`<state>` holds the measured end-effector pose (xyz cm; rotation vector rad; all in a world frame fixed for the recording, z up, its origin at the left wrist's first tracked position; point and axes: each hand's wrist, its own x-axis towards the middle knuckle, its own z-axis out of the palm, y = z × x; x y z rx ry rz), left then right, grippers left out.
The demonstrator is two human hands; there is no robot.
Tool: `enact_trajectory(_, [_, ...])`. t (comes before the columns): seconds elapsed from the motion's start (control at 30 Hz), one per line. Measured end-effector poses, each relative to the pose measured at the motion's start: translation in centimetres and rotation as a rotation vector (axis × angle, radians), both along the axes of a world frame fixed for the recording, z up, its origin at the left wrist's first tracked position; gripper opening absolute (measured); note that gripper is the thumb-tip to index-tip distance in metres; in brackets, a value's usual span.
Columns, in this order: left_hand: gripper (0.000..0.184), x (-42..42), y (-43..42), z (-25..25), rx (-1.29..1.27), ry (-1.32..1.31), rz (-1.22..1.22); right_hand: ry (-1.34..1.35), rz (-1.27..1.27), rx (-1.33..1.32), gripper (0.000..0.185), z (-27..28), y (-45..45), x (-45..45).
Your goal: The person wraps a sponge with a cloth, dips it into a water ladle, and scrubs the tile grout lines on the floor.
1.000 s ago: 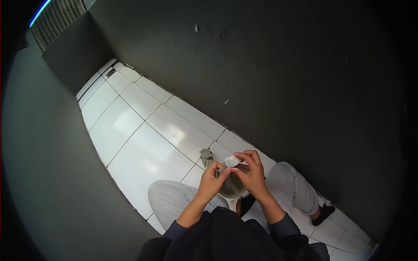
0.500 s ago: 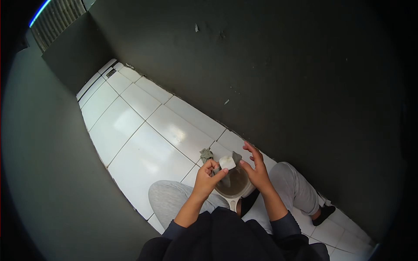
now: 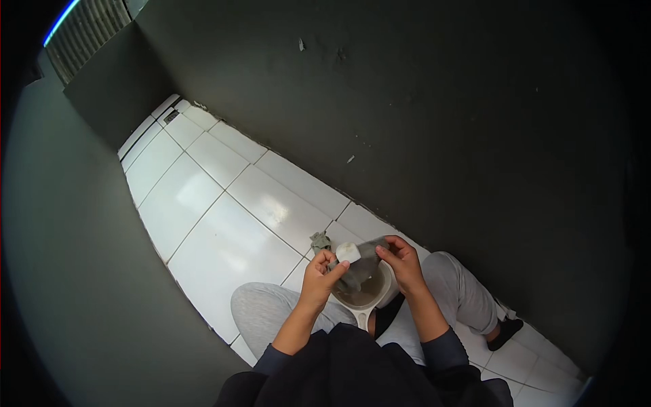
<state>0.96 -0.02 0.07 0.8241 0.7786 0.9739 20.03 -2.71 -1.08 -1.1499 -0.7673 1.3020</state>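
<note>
My left hand [image 3: 318, 277] is closed, pinching a small white block [image 3: 348, 253] with rounded corners, its kind unclear. A thin grey cloth [image 3: 367, 262] runs from my left hand to my right hand [image 3: 404, 263], which pinches its far edge. The cloth is spread between both hands and hangs low over a white dipper [image 3: 364, 317]. Cloudy greyish-brown liquid [image 3: 366, 293] fills part of the dipper, which sits between my legs with its handle toward me. Just beyond my left hand, a crumpled grey-green cloth [image 3: 320, 241] lies on the tiles.
White floor tiles [image 3: 230, 227] run between a dark wall [image 3: 441, 122] and a grey wall [image 3: 68, 237]. A small drain grate [image 3: 171, 117] is set at the far end. My bent knees [image 3: 261, 305] flank the dipper. A dark shoe [image 3: 505, 334] is at right.
My right hand, previously spread with fingers raised, has closed on the grey cloth's edge and drawn it out to the right. The white block has shifted slightly left.
</note>
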Motion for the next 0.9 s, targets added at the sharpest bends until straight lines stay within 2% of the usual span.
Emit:
enact_trajectory(0.17, [0.022, 0.3, 0.0, -1.8, -0.007, -0.014, 0.098, -0.196, -0.070, 0.147, 0.014, 0.9, 0.0, -0.9])
enact_trajectory(0.23, [0.022, 0.6, -0.2, -1.1, -0.009, -0.001, 0.118, -0.474, -0.130, 0.332, 0.010, 1.4, -0.1, -1.3])
enact_trajectory(0.33, [0.021, 1.2, -0.3, -1.0, 0.003, 0.031, 0.151, -0.573, -0.116, 0.326, 0.013, 3.5, -0.7, -2.2])
enact_trajectory(0.63, [0.022, 1.9, -0.4, -1.0, 0.047, 0.065, 0.210, -0.818, -0.120, 0.460, 0.020, 3.9, -1.0, -3.3])
enact_trajectory(0.77, [0.023, 1.8, -0.4, -0.5, 0.061, 0.049, 0.194, -0.733, -0.124, 0.447, 0.017, 3.4, -0.9, -3.1])
enact_trajectory(0.83, [0.022, 1.9, -0.5, -0.8, 0.093, 0.054, 0.187, -0.590, -0.048, 0.338, 0.025, 2.2, -0.6, -2.5])
enact_trajectory(0.9, [0.022, 1.9, -0.5, -0.8, 0.125, 0.058, 0.178, -0.567, -0.051, 0.274, 0.030, 1.8, -0.5, -2.4])
